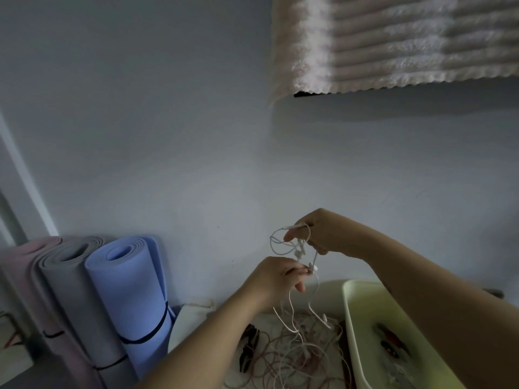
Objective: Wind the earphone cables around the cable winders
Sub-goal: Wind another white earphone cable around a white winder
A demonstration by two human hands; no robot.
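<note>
A white earphone cable [280, 242] hangs looped in the air between both hands. My right hand [323, 231] is the higher one and pinches the cable's upper loops near a plug end. Lower and to the left, my left hand [276, 279] pinches the same cable by a small white piece, perhaps a winder or earbud. The cable's loose end drops down to a tangled pile of white and pinkish cables [295, 357] on the table. Dark winder-like clips [248, 346] lie at the pile's left edge.
A pale green tray [354, 332] with dark and red items in it stands at the right under my right forearm. Three rolled mats, pink, grey and blue [132, 299], lean against the wall on the left. A fluffy cloth [393, 43] hangs on the wall above.
</note>
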